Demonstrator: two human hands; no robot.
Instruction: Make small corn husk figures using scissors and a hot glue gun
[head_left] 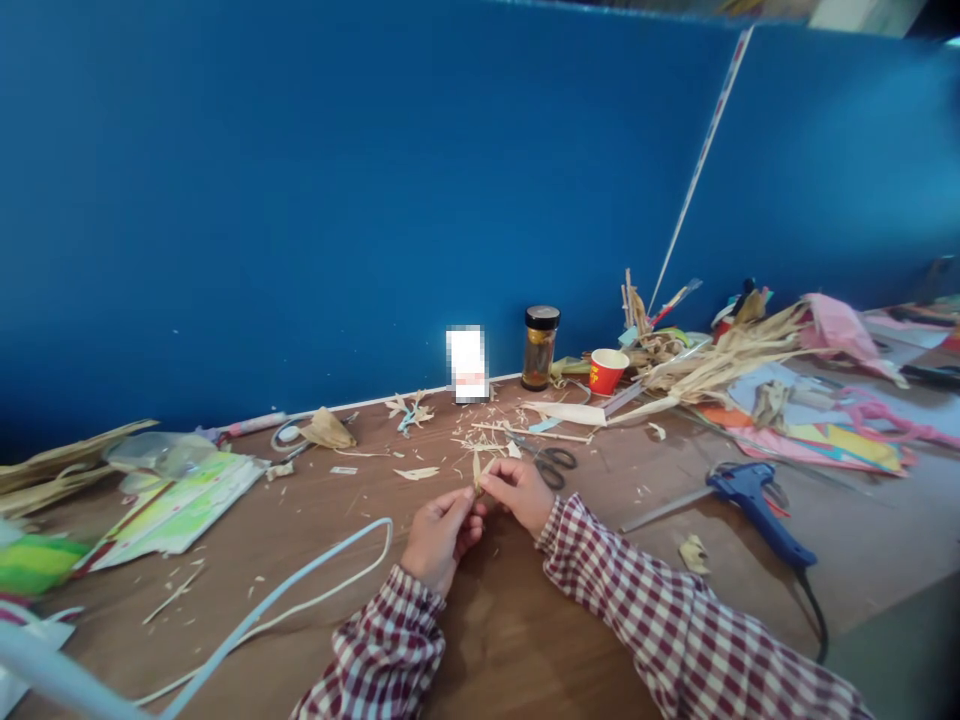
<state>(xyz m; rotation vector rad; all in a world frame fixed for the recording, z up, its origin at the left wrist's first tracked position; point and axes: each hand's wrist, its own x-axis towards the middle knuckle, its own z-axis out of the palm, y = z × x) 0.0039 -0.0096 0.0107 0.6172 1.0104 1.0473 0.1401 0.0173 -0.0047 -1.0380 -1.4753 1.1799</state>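
Observation:
Near the middle of the table, my left hand [442, 532] and my right hand [523, 490] meet fingertip to fingertip. Between them they pinch a small piece of pale dried corn husk [477, 468], its narrow tip pointing up. The fingers cover its lower part. Just beyond my right hand lie dark-handled scissors [553, 464], partly hidden by the hand. A loose husk scrap [417, 474] rests to the left of the held piece, and fine husk shavings are scattered behind it.
A blue glue gun [761, 510] lies at right, its cord trailing forward. A lidded jar [540, 350] and a red paper cup [608, 371] stand near the blue partition [300, 200]. Husks [739, 355] pile up at back right. A white cable [322, 560] loops across the left front.

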